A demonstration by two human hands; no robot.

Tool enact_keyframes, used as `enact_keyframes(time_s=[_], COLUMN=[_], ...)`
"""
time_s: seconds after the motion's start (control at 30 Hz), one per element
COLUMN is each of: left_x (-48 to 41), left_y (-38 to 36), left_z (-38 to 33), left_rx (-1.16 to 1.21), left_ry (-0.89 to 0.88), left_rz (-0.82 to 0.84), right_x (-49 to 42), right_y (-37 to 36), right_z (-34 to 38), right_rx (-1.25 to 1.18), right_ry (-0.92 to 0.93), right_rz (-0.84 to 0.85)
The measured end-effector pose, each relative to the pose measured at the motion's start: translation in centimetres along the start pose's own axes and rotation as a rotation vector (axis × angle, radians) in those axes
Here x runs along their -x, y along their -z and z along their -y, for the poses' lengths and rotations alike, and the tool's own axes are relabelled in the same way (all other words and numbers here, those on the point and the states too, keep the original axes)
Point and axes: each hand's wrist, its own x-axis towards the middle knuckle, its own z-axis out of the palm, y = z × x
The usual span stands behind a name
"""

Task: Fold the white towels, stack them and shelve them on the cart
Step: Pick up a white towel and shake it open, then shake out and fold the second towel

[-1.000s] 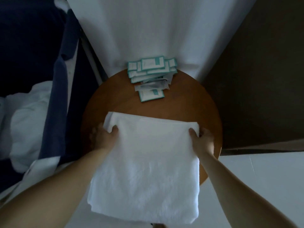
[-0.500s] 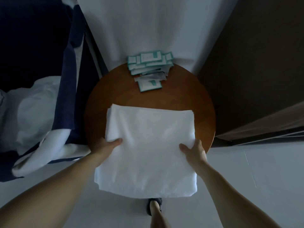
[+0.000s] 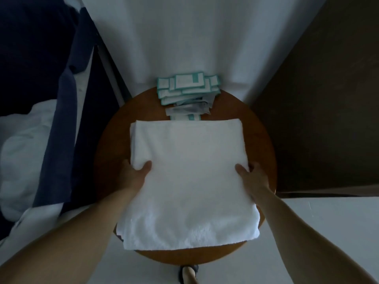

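Note:
A folded white towel (image 3: 188,181) lies on the round brown table (image 3: 260,130), its far edge close to the packets. My left hand (image 3: 134,175) grips the towel's left edge, thumb on top and fingers underneath. My right hand (image 3: 251,177) grips the right edge the same way. The towel's near edge reaches almost to the table's front rim.
A pile of teal-bordered white packets (image 3: 187,89) sits at the table's far edge against a white curtain (image 3: 194,37). To the left stands a dark blue linen bag (image 3: 61,130) with white laundry (image 3: 18,150) in it. A dark panel (image 3: 328,99) is at the right. My foot (image 3: 189,273) shows below the table.
The towel has been carried forward onto the table, so that it now lies almost wholly on it. Both hands slid back along its sides and still hold its edges.

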Motion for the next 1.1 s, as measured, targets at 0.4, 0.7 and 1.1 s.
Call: enact_keyframes(time_s=[0.4,0.7,1.1], left_x=[1.2,6.4,6.0], left_y=[-0.5,-3.0,-5.0], left_z=[1.1,3.0,7.6], left_rx=[-0.427,-0.833,-0.998], left_ry=[-0.182,-0.754,-0.899], left_rz=[-0.114,-0.009,0.059], right_x=[3.4,6.7,7.5], right_y=[-1.6,-3.5,-6.4], right_z=[-1.5,-2.4,-5.6], right_rx=[0.539,0.836,0.939], right_ry=[0.089,0.543,0.665], right_rz=[-0.143,-0.174,-0.013])
